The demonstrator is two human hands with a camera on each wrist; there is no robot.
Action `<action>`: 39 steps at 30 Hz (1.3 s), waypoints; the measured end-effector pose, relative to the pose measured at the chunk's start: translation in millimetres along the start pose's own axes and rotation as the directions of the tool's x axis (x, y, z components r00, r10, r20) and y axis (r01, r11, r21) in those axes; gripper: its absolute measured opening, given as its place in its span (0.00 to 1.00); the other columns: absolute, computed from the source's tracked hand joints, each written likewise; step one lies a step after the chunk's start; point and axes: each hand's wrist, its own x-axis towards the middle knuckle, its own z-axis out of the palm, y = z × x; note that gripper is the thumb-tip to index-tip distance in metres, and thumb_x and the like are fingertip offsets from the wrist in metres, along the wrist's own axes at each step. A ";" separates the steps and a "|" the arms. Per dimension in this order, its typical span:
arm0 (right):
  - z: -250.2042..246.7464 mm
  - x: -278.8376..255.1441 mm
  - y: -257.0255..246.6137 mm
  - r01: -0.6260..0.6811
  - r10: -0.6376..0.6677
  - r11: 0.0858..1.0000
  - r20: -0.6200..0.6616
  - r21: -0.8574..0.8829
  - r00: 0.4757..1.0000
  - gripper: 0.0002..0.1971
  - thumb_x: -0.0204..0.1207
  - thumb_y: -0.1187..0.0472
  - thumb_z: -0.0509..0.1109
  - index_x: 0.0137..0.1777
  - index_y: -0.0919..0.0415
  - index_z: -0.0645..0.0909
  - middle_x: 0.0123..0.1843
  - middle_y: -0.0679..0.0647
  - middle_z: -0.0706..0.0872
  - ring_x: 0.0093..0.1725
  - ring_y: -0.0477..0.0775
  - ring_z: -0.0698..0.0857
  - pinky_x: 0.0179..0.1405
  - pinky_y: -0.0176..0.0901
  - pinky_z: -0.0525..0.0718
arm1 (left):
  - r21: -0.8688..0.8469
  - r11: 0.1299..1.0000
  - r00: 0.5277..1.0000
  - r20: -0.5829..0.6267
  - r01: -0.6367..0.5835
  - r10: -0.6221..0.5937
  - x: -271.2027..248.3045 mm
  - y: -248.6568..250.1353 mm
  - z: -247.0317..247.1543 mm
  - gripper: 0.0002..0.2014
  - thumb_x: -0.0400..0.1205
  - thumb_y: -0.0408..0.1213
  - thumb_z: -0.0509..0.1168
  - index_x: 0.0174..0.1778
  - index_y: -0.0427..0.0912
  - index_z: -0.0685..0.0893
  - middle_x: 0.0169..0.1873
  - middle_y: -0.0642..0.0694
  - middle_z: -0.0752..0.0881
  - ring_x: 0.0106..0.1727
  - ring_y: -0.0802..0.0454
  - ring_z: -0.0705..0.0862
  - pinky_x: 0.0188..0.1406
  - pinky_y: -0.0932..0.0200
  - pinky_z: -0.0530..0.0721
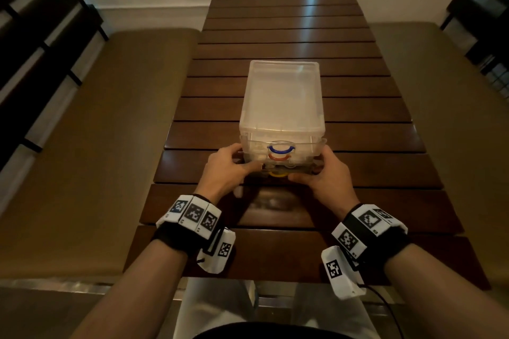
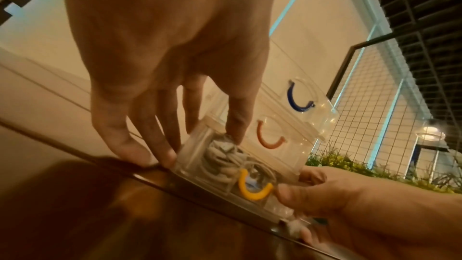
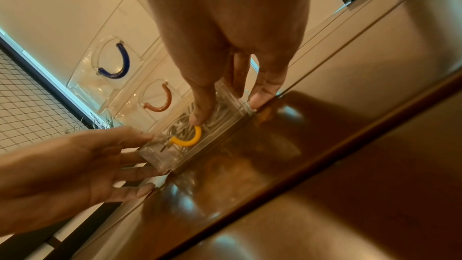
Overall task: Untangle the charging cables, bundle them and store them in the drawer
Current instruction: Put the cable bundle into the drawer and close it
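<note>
A clear plastic drawer unit [image 1: 281, 96] stands on the table, with blue [image 1: 278, 149], red [image 1: 279, 157] and yellow [image 1: 277, 174] handles. Its bottom drawer [image 2: 200, 165] [image 3: 160, 155] sticks out a little and holds coiled white cables [image 2: 220, 157] [image 3: 220, 116]. My left hand [image 1: 242, 162] [image 2: 190, 145] touches the drawer's left front corner with straight fingers, thumb at its top edge. At the right end, my right hand [image 1: 319, 170] [image 3: 225, 110] has its thumb on the drawer front above the yellow handle [image 3: 188, 137], fingers along the side.
The dark slatted wooden table [image 1: 289, 36] stretches away behind the unit. Padded benches run along the left [image 1: 96, 146] and right [image 1: 454, 91]. Dark shelving stands at both far sides. The table's near edge lies under my wrists.
</note>
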 end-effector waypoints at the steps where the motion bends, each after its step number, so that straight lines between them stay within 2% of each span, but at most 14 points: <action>1: -0.3 0.0 -0.2 -0.004 0.004 1.000 -0.001 0.004 1.000 0.31 0.61 0.60 0.87 0.62 0.51 0.77 0.56 0.42 0.86 0.51 0.34 0.82 0.45 0.25 0.78 | -0.010 1.000 1.000 0.023 0.006 -0.006 1.0 -0.9 -3.9 0.25 0.74 0.48 0.77 0.68 0.52 0.83 0.59 0.55 0.88 0.56 0.62 0.85 0.57 0.59 0.84; 4: -1.7 0.6 -2.1 -0.021 0.021 1.000 0.016 0.016 1.000 0.31 0.61 0.60 0.87 0.62 0.50 0.77 0.55 0.41 0.86 0.52 0.34 0.82 0.45 0.27 0.79 | -0.009 0.999 0.998 0.040 0.040 -0.039 3.2 1.0 -8.9 0.25 0.72 0.45 0.78 0.66 0.52 0.84 0.56 0.55 0.89 0.57 0.59 0.85 0.63 0.49 0.84; 6: -3.0 1.5 -3.1 -0.030 0.030 0.999 0.030 0.017 0.999 0.31 0.60 0.60 0.87 0.61 0.50 0.78 0.55 0.42 0.86 0.53 0.36 0.84 0.46 0.29 0.81 | 0.002 0.997 0.997 0.016 0.073 -0.073 5.9 3.9 -7.9 0.24 0.71 0.45 0.80 0.63 0.53 0.84 0.54 0.56 0.89 0.55 0.57 0.86 0.62 0.49 0.83; 10: -5.3 0.5 -3.9 -0.035 0.034 0.999 0.044 0.017 0.998 0.31 0.60 0.59 0.88 0.62 0.50 0.78 0.56 0.44 0.88 0.53 0.39 0.86 0.43 0.37 0.86 | -0.087 0.984 0.988 0.004 0.157 -0.157 9.7 9.4 -7.8 0.19 0.68 0.37 0.81 0.54 0.53 0.86 0.49 0.51 0.90 0.49 0.53 0.88 0.44 0.53 0.88; 12: -6.4 -0.2 -3.9 -0.032 0.032 0.999 0.059 -0.003 0.998 0.32 0.59 0.56 0.88 0.62 0.49 0.77 0.56 0.45 0.88 0.53 0.44 0.87 0.41 0.44 0.88 | -0.175 0.958 0.974 0.054 0.226 -0.220 10.5 12.1 -8.9 0.18 0.68 0.28 0.78 0.49 0.53 0.86 0.50 0.45 0.90 0.51 0.46 0.89 0.47 0.48 0.89; 15: -7.0 -1.3 -3.2 -0.030 0.030 1.000 0.066 -0.010 0.997 0.33 0.58 0.56 0.88 0.62 0.50 0.78 0.56 0.45 0.89 0.53 0.45 0.88 0.38 0.44 0.88 | -0.261 0.922 0.950 0.204 0.287 -0.238 8.6 14.0 -16.7 0.20 0.72 0.24 0.75 0.53 0.51 0.84 0.56 0.46 0.88 0.56 0.48 0.87 0.49 0.49 0.89; 19: -8.0 -1.4 -4.0 -0.028 0.029 0.999 0.069 -0.017 0.997 0.32 0.59 0.56 0.88 0.62 0.49 0.78 0.56 0.44 0.89 0.53 0.43 0.88 0.42 0.43 0.89 | -0.203 0.954 0.937 0.315 0.220 -0.149 6.0 1.0 -27.6 0.25 0.70 0.26 0.77 0.63 0.47 0.83 0.59 0.47 0.87 0.55 0.52 0.89 0.57 0.48 0.88; 22: -9.2 -0.3 -4.5 -0.032 0.031 1.000 0.080 0.001 0.996 0.32 0.60 0.58 0.88 0.62 0.50 0.78 0.56 0.47 0.90 0.52 0.44 0.89 0.39 0.42 0.89 | -0.036 0.996 0.978 0.200 0.076 -0.067 2.3 -3.6 -17.8 0.29 0.66 0.32 0.82 0.61 0.51 0.81 0.59 0.50 0.86 0.57 0.52 0.87 0.63 0.46 0.85; 25: -10.1 4.6 -5.3 -0.035 0.037 0.999 0.096 -0.016 0.995 0.32 0.59 0.58 0.88 0.62 0.49 0.78 0.56 0.47 0.89 0.52 0.46 0.89 0.42 0.50 0.91 | 0.014 1.000 0.999 0.048 -0.001 0.001 0.0 -4.4 -8.2 0.28 0.65 0.35 0.83 0.54 0.57 0.78 0.57 0.52 0.84 0.58 0.53 0.83 0.55 0.55 0.84; 27: -9.6 10.3 -6.0 -0.049 0.052 0.998 0.091 -0.032 0.994 0.32 0.57 0.57 0.89 0.60 0.48 0.79 0.55 0.45 0.89 0.54 0.46 0.88 0.48 0.57 0.91 | 0.034 0.999 1.000 0.019 -0.008 0.007 2.0 -4.0 -7.7 0.26 0.65 0.36 0.83 0.52 0.59 0.78 0.52 0.53 0.83 0.57 0.51 0.84 0.55 0.51 0.86; 32: -8.1 18.8 -6.9 -0.048 0.052 0.998 0.087 -0.046 0.995 0.32 0.54 0.57 0.90 0.58 0.47 0.81 0.55 0.45 0.90 0.57 0.46 0.87 0.57 0.57 0.88 | 0.107 0.994 1.000 0.011 -0.005 0.004 6.4 -0.4 -13.9 0.25 0.64 0.39 0.84 0.53 0.56 0.81 0.48 0.54 0.85 0.50 0.55 0.84 0.57 0.47 0.86; 35: -8.0 18.6 -6.7 -0.037 0.042 0.998 0.078 -0.059 0.996 0.31 0.55 0.57 0.90 0.58 0.48 0.81 0.56 0.45 0.89 0.58 0.46 0.87 0.61 0.56 0.86 | 0.093 0.995 1.000 0.024 -0.021 0.019 6.4 -2.3 -14.0 0.23 0.66 0.38 0.83 0.51 0.57 0.81 0.45 0.52 0.87 0.46 0.57 0.85 0.53 0.52 0.86; 37: -8.0 18.5 -7.0 -0.031 0.036 0.998 0.082 -0.063 0.996 0.32 0.56 0.56 0.89 0.60 0.48 0.80 0.57 0.45 0.89 0.58 0.47 0.87 0.60 0.57 0.87 | 0.082 0.996 0.999 0.036 -0.044 0.041 6.6 -3.9 -15.3 0.21 0.67 0.37 0.82 0.49 0.57 0.81 0.42 0.51 0.87 0.42 0.62 0.85 0.45 0.61 0.84; 39: -4.5 17.6 -6.7 -0.035 0.042 0.997 0.103 -0.067 0.994 0.36 0.55 0.53 0.89 0.63 0.47 0.77 0.59 0.44 0.88 0.59 0.47 0.86 0.60 0.57 0.87 | 0.055 0.996 0.995 0.075 -0.069 0.064 5.2 -5.3 -17.4 0.21 0.68 0.36 0.82 0.53 0.55 0.82 0.40 0.49 0.87 0.38 0.63 0.85 0.39 0.68 0.83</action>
